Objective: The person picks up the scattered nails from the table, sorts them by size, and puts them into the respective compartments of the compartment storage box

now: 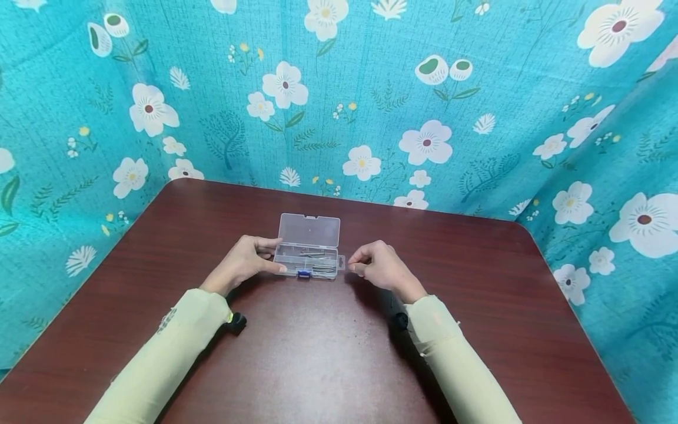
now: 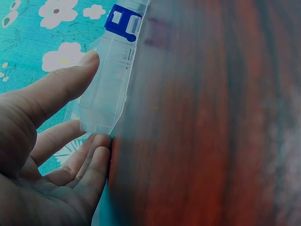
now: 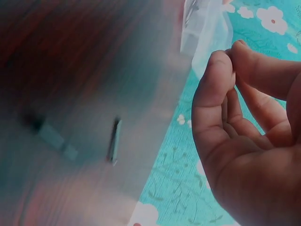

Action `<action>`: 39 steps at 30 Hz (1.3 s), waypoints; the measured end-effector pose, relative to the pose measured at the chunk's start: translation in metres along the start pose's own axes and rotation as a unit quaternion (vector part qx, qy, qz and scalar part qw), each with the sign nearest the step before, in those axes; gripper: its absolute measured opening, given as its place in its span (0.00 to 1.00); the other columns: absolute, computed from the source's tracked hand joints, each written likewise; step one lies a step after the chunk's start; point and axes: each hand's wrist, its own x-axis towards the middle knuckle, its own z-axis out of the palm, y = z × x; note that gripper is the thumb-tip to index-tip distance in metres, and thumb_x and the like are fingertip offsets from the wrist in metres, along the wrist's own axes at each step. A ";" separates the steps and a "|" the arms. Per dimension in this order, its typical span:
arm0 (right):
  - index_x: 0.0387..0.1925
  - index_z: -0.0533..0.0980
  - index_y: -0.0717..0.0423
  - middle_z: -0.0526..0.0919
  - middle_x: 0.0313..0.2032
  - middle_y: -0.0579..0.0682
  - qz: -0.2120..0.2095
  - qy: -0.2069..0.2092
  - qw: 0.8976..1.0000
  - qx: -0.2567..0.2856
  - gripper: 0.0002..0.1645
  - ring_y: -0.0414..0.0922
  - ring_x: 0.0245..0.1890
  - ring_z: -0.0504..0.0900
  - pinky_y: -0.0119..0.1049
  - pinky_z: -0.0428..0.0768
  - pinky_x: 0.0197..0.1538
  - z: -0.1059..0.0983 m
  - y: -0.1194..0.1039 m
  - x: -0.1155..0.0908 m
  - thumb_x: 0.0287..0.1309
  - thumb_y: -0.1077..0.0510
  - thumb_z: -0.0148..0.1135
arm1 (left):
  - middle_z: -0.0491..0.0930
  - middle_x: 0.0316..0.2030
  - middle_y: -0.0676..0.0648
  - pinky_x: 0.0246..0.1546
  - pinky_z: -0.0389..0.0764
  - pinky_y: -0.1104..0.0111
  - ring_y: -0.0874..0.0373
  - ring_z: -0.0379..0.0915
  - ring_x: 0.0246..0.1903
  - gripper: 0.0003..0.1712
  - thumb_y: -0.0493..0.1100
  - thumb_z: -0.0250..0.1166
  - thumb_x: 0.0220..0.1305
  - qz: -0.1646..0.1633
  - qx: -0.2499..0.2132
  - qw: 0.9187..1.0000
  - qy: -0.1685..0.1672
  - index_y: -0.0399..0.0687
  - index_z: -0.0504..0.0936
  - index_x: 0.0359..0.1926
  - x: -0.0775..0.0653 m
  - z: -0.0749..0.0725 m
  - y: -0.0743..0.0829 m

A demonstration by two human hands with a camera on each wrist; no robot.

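A clear plastic box (image 1: 306,259) with its lid (image 1: 309,229) raised stands on the table, several thin metal rods (image 1: 324,268) inside. My left hand (image 1: 246,259) grips its left end, thumb along the near side and fingers round the end. A blue latch (image 2: 123,22) sits on the box's front. Just right of the box's hang tab (image 1: 341,262), my right hand (image 1: 384,266) has thumb and index fingertips pinched together. A tiny dark bit shows between them in the right wrist view, mostly hidden. A short metal rod (image 3: 115,141) lies on the table near that hand.
The dark red-brown table (image 1: 307,353) has rounded far corners. Behind it and at both sides hangs a turquoise flowered curtain (image 1: 371,106). Each wrist carries a small black camera, such as the left camera (image 1: 236,323).
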 end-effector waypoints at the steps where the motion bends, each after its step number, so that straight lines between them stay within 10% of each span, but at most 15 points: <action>1: 0.35 0.87 0.58 0.84 0.30 0.47 0.003 0.001 1.000 -0.001 0.04 0.46 0.29 0.78 0.38 0.77 0.32 -0.002 0.002 -0.002 0.59 0.67 0.70 | 0.82 0.55 0.42 0.48 0.80 0.62 0.49 0.78 0.51 0.46 0.40 0.85 0.43 0.000 0.000 1.000 0.000 0.47 0.78 0.66 0.000 0.000 0.000; 28: 0.31 0.87 0.53 0.86 0.28 0.44 0.052 -0.004 0.994 -0.092 0.05 0.45 0.31 0.76 0.40 0.75 0.33 -0.037 0.051 -0.014 0.53 0.64 0.76 | 0.79 0.59 0.41 0.55 0.77 0.57 0.47 0.77 0.54 0.46 0.41 0.85 0.43 -0.005 -0.001 1.000 -0.001 0.46 0.78 0.66 0.000 -0.002 0.000; 39: 0.23 0.77 0.51 0.77 0.26 0.42 -0.039 -0.066 0.961 -0.265 0.15 0.41 0.24 0.70 0.36 0.71 0.29 -0.034 0.048 -0.017 0.63 0.69 0.60 | 0.80 0.58 0.42 0.54 0.78 0.57 0.48 0.77 0.54 0.46 0.41 0.85 0.42 -0.004 -0.003 1.000 -0.003 0.47 0.78 0.66 0.002 -0.001 0.000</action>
